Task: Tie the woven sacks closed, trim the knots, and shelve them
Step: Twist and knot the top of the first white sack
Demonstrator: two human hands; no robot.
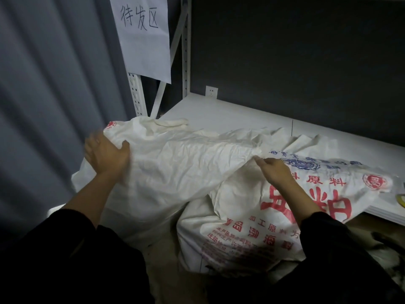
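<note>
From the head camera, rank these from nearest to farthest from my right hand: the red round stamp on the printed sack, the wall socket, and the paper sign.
From the right hand:
1. Red round stamp, just right of it on the printed sack.
2. Wall socket, up-left, behind the shelf.
3. Paper sign, top left, on the rack post.

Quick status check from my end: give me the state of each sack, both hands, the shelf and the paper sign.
Plain white sack: draped over the shelf edge, crumpled, no knot visible.
Printed sack: leaning against the shelf, top spread on the board, untied.
Left hand: gripping the plain sack's corner, blurred.
Right hand: pinching the fabric.
Shelf: back part bare.
Paper sign: hanging on the upright.
</note>
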